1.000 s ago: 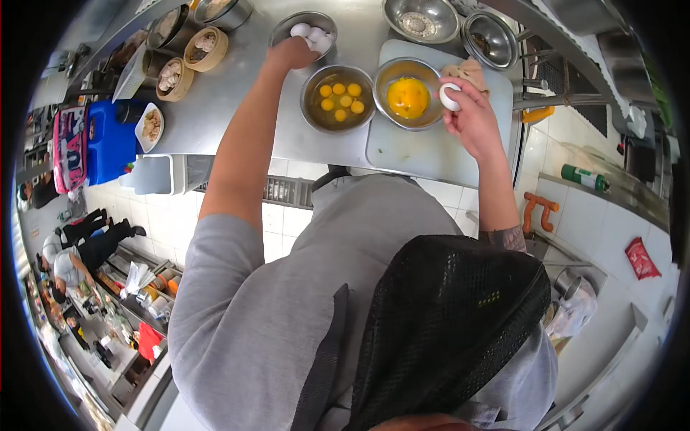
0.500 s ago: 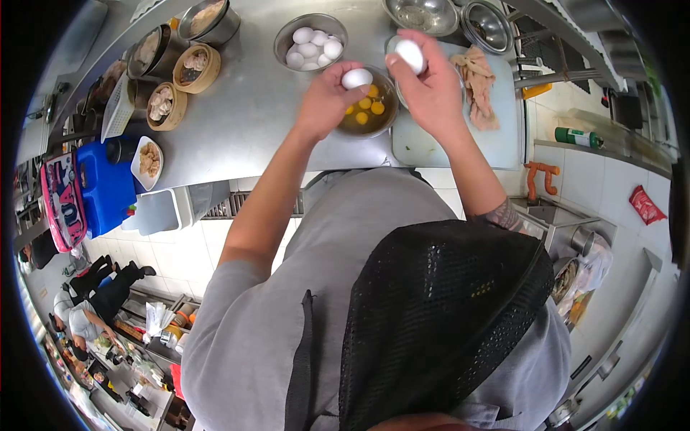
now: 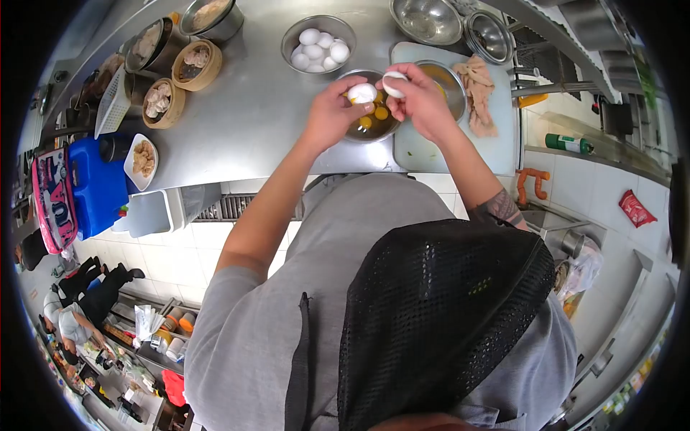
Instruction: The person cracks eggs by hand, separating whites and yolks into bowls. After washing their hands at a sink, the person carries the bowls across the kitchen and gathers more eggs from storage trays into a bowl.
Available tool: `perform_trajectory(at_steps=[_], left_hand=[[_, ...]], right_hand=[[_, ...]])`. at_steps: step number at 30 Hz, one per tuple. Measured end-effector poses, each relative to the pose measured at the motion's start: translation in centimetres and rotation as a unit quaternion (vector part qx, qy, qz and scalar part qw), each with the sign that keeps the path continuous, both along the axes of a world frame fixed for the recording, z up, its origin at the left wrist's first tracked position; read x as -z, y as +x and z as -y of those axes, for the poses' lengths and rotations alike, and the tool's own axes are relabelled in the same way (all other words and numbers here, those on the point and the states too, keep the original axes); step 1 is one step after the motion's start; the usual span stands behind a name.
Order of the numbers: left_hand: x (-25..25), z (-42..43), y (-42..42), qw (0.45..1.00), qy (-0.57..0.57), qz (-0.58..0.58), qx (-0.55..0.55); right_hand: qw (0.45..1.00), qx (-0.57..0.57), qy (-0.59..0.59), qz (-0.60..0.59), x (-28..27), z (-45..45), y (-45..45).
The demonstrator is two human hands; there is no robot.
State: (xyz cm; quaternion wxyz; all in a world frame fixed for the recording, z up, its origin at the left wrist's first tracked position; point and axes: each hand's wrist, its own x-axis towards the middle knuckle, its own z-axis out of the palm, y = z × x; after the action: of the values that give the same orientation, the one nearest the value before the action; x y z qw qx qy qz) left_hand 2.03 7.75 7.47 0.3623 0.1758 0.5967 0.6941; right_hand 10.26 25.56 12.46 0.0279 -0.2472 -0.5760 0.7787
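My left hand (image 3: 335, 115) is closed on a white egg (image 3: 362, 93), whose shell looks cracked, above a steel bowl (image 3: 372, 136) of loose yolks and egg white. Close beside it, my right hand (image 3: 420, 100) pinches another white egg (image 3: 394, 84) over the right side of the same bowl. Behind my hands stands a steel bowl of whole white eggs (image 3: 313, 52). Partly hidden by my right hand, a second steel bowl (image 3: 456, 90) with yolk rests on a white cutting board (image 3: 424, 154), next to a beige cloth (image 3: 477, 93).
Bamboo steamers (image 3: 164, 104) with food, metal pots (image 3: 213, 21) and a white dish (image 3: 142, 161) stand on the left of the steel counter (image 3: 237, 122). Empty steel bowls (image 3: 428, 20) sit at the back right. Two people (image 3: 79, 320) are far off at the left.
My left hand has taken an egg from the egg bowl and come over the yolk bowl. My right hand has moved left with its egg, and the two eggs are now close together.
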Motion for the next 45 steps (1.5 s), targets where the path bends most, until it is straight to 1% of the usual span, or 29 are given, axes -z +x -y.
perform_trajectory(at_steps=[1, 2, 3, 5, 6, 7, 8, 9, 11, 12, 13, 15, 16, 17, 18, 21, 27, 31, 36, 38, 40, 45], left_hand=[[0.0, 0.0, 0.0, 1.000, 0.000, 0.003, -0.001], [0.1, 0.0, -0.1, 1.000, 0.003, -0.004, 0.009], [0.3, -0.1, -0.2, 1.000, 0.004, -0.011, 0.020], [0.7, -0.6, -0.3, 0.999, 0.008, -0.029, 0.013], [0.6, -0.8, -0.3, 0.999, 0.013, -0.048, 0.007], [0.5, -0.9, -0.3, 0.999, 0.011, -0.047, 0.007], [0.3, -1.0, -0.4, 0.998, -0.017, -0.063, 0.004], [-0.1, -1.0, -0.5, 0.996, -0.046, -0.080, 0.001], [-0.5, -1.1, -0.4, 0.993, -0.070, -0.090, -0.003], [-0.6, -1.1, -0.4, 0.991, -0.091, -0.101, -0.005], [-0.2, -1.1, -0.4, 0.990, -0.094, -0.100, -0.003], [0.6, -1.2, -0.6, 0.995, -0.055, -0.088, 0.000], [0.9, -1.2, -1.0, 0.995, -0.058, -0.086, 0.003], [1.2, -1.1, -1.5, 0.996, -0.065, -0.056, 0.009], [0.7, -1.1, -1.9, 0.997, -0.073, -0.025, 0.015], [-0.5, -1.2, -2.7, 0.994, -0.101, 0.009, 0.043], [-0.5, -2.1, -3.6, 0.992, -0.109, 0.048, 0.040], [-0.7, -2.4, -3.6, 0.991, -0.108, 0.073, 0.041], [-1.3, -3.0, -3.3, 0.991, -0.103, 0.061, 0.062], [-1.6, -3.8, -3.2, 0.990, -0.108, 0.055, 0.078], [-1.7, -5.4, -3.0, 0.988, -0.122, 0.031, 0.087], [-2.1, -9.4, -2.2, 0.986, -0.104, 0.011, 0.129]], right_hand=[[0.998, -0.049, 0.024, 0.039, 0.7, -0.3, 0.0], [0.994, -0.076, 0.053, 0.049, 1.3, -0.7, 0.2], [0.994, -0.078, 0.052, 0.050, 1.5, -0.9, 0.1], [0.979, -0.129, 0.140, 0.067, 2.0, -1.4, -0.3], [0.980, -0.129, 0.138, 0.068, 2.2, -1.6, -0.6], [0.986, -0.117, 0.108, 0.057, 2.4, -1.9, -0.8], [0.990, -0.105, 0.078, 0.045, 2.6, -2.0, -0.9], [0.990, -0.106, 0.075, 0.045, 2.3, -2.0, -0.8], [0.995, -0.089, 0.005, 0.051, 1.5, -1.9, -0.7], [0.995, -0.089, 0.002, 0.051, 1.6, -2.0, -0.6], [0.995, -0.081, -0.014, 0.054, 1.8, -2.1, -0.5], [0.995, -0.070, -0.033, 0.057, 2.2, -2.4, -0.4], [0.996, -0.072, -0.024, 0.056, 2.4, -2.7, -0.4], [0.996, -0.075, -0.015, 0.055, 2.7, -2.9, -0.4], [0.996, -0.072, -0.018, 0.056, 2.8, -3.1, -0.5], [0.995, -0.081, 0.009, 0.059, 2.7, -3.6, -0.8], [0.991, -0.100, 0.015, 0.089, 1.8, -3.9, -1.6], [0.988, -0.101, -0.004, 0.113, 1.4, -4.0, -1.5], [0.988, -0.093, -0.014, 0.119, 1.9, -4.6, -1.0], [0.993, -0.059, 0.003, 0.101, 1.9, -5.1, -0.4], [0.994, -0.050, 0.014, 0.095, 1.6, -6.1, 0.2], [0.995, 0.002, 0.046, 0.084, 1.2, -8.8, 2.4]])
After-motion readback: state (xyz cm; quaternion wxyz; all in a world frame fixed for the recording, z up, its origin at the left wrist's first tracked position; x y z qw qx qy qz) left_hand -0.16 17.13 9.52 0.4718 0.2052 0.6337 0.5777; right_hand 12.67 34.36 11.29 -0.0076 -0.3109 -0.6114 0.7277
